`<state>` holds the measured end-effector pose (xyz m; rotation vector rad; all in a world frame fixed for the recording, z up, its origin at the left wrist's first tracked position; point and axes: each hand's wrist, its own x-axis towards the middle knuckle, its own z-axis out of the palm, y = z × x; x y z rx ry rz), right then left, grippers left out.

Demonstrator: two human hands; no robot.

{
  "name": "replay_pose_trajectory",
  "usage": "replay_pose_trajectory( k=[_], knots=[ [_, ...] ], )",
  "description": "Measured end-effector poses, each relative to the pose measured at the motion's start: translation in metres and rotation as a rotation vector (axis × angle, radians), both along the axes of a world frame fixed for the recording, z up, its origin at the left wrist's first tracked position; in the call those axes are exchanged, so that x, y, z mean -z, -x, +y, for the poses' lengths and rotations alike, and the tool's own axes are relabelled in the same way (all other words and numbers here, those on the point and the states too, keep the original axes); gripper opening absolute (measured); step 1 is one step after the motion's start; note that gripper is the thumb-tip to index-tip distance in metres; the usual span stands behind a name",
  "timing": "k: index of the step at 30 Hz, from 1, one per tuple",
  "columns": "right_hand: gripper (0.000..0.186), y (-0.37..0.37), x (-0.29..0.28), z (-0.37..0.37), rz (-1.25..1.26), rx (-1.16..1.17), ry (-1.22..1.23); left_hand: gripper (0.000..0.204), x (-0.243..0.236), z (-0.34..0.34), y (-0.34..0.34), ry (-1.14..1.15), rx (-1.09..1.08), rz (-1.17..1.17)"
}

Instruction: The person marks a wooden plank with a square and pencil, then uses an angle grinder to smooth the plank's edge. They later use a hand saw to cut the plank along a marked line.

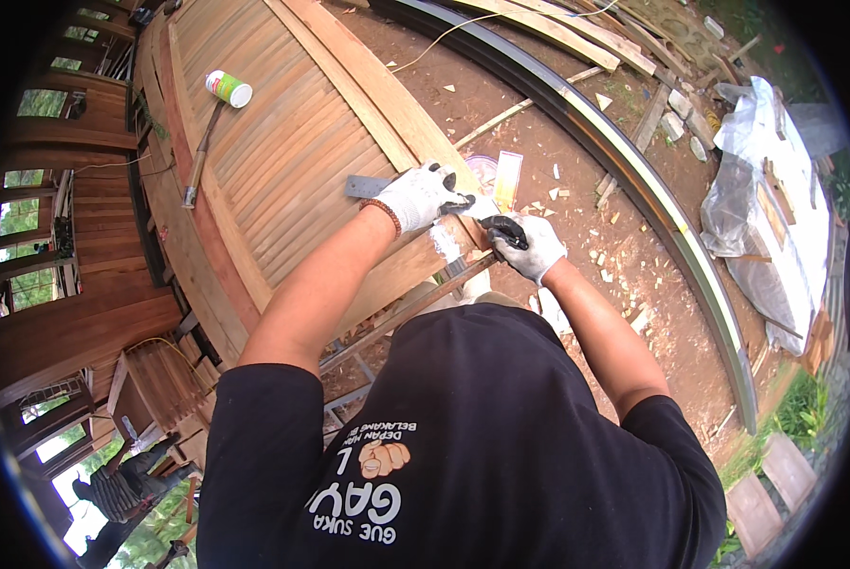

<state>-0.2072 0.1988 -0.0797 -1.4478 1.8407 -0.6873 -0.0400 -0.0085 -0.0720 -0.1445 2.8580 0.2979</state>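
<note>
A large slatted wooden panel [301, 123] with a broad frame lies in front of me. At its near right corner is my left hand [415, 197], in a white glove with black fingertips, its fingers bent down onto the wood. A grey flat metal plate [366, 186] sticks out beside its wrist. My right hand [527, 247], gloved alike, is closed at the corner's outer edge; what its curled fingers hold is hidden. Between the hands shows a small white patch [483, 206]. A white smear [444, 243] marks the frame piece just below my left hand.
A white and green can [228, 88] and a wooden-handled chisel-like tool [200, 156] lie on the panel. Beyond the corner stand a round tub [483, 169] and yellowish packet [507, 180]. A long dark metal beam [624, 142] curves across the right, near plastic-covered material [771, 228]. Another person [121, 488] is lower left.
</note>
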Motion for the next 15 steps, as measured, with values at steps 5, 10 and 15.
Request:
replay_pose_trajectory(
  k=[5,10,15],
  knots=[
    [0.029,0.006,-0.003,0.012,-0.017,0.019,0.043,0.047,0.005,0.000,-0.004,-0.072,-0.054,0.015],
    [0.028,-0.008,0.009,-0.006,0.102,-0.039,0.077,0.046,0.002,0.001,-0.001,-0.040,-0.042,0.041],
    [0.026,-0.011,0.004,-0.010,0.043,-0.049,0.055,0.045,0.009,0.001,-0.005,-0.037,-0.058,0.036]
  ],
)
